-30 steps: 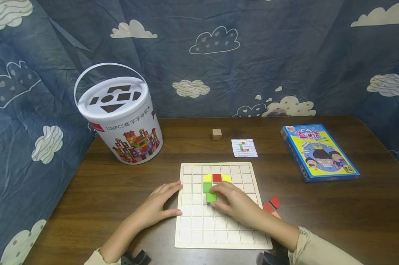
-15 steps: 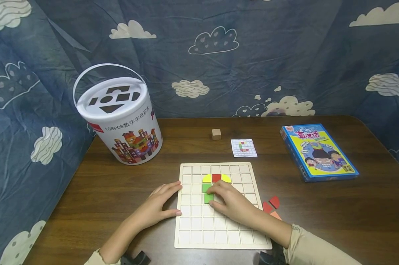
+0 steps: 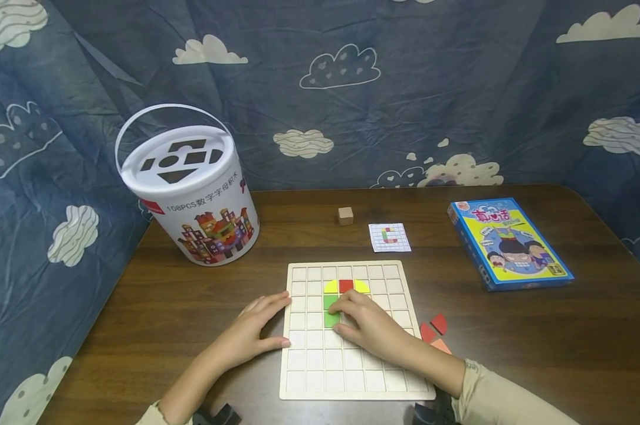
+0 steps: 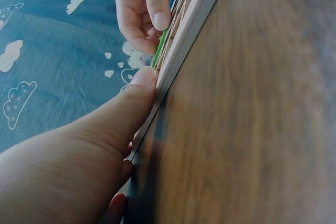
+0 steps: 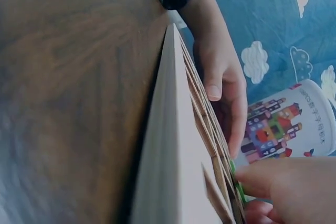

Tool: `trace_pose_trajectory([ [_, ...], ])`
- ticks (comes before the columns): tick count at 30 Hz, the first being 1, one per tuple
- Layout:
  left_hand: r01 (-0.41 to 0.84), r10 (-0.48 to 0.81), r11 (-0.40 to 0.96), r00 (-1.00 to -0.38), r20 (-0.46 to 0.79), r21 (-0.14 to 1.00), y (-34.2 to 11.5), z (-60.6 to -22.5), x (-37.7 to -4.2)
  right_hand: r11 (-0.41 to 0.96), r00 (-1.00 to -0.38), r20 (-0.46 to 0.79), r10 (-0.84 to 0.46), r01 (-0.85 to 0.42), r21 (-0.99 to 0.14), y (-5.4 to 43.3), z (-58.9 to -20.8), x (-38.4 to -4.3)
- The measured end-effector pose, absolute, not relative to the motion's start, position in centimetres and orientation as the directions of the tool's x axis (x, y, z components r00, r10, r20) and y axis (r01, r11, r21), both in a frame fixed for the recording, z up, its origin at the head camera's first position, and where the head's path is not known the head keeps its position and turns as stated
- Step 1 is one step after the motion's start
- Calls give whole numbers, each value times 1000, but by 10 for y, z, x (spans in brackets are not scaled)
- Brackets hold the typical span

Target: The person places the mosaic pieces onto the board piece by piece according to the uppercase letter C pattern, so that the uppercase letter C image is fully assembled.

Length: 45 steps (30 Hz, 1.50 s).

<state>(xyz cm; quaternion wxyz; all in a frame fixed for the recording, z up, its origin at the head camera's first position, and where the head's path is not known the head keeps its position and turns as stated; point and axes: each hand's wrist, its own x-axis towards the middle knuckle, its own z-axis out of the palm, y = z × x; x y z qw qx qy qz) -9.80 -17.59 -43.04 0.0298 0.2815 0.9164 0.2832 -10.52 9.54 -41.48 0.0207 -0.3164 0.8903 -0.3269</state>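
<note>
A wooden grid board (image 3: 357, 383) lies on the table. In its upper part sit a red square tile (image 3: 346, 286), a yellow quarter-round tile (image 3: 331, 287) and another yellow quarter-round (image 3: 361, 287). Below the left yellow one is a green square tile (image 3: 330, 301). My right hand (image 3: 375, 327) pinches a second green square tile (image 3: 331, 320), which lies in the cell directly below the first. My left hand (image 3: 248, 330) rests its thumb and fingertips against the board's left edge. In the left wrist view, the left thumb (image 4: 143, 80) touches the board's rim.
Red quarter-round pieces (image 3: 439, 323) and an orange piece (image 3: 440, 346) lie right of the board, partly behind the right forearm. Behind the board are a pattern card (image 3: 390, 238) and a wooden cube (image 3: 345, 216). A white block bucket (image 3: 192, 200) stands left, a blue-yellow box (image 3: 511, 245) right.
My right hand has moved slightly left with the green square tile, which went from a skewed spot into line below the other green tile. The left hand stays at the board's edge.
</note>
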Motion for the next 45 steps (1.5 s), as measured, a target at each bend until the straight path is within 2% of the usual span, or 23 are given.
trace_pose_trajectory([
  [5,506,533,680,-838,116,531,-176,-432,-97,585,-804,99,-587,-505,-635,102,-404,-103],
  [8,513,536,677,-835,123,529,-177,-433,-97,578,-806,107,-582,-503,-643,110,-396,-100],
  [15,503,535,681,-838,108,532,-177,-432,-97,562,-804,280,-524,-574,-595,143,-377,-91],
  [19,498,533,682,-840,102,535,-177,-432,-96,598,-819,337,-463,-570,-563,166,-374,-86],
  [27,512,540,674,-833,118,532,-177,-432,-96,708,-889,270,-370,-458,-538,203,-389,-74],
  [38,510,541,675,-834,112,533,-177,-432,-97,768,-900,221,-376,-436,-470,215,-408,-70],
  [45,501,535,683,-839,102,531,-176,-431,-98,773,-878,252,-408,-478,-416,216,-408,-71],
])
